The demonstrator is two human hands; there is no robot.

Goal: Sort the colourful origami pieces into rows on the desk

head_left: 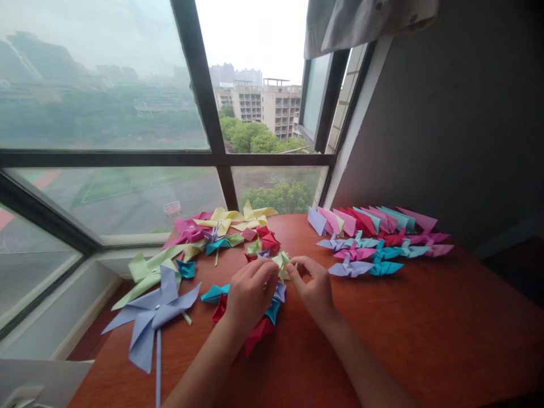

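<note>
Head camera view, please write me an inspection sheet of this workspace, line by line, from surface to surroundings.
Surface: reddish-brown tabletop
Work in hand: pale green folded paper, partly hidden
Clutter: pinwheels at left, loose folded pieces in the middle, rows of folded paper at right
Hands: right hand pinches the pale green paper; left hand beside it, fingertips partly hidden
Cables: nothing seen
Surroundings: window with one pane open, hanging cloth, dark wall at right

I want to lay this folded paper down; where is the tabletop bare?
The widest bare tabletop lies right of the right hand, nearer than the paper cranes. A smaller patch opens between the forearms. It's crowded around the left hand and lavender pinwheel.
</note>
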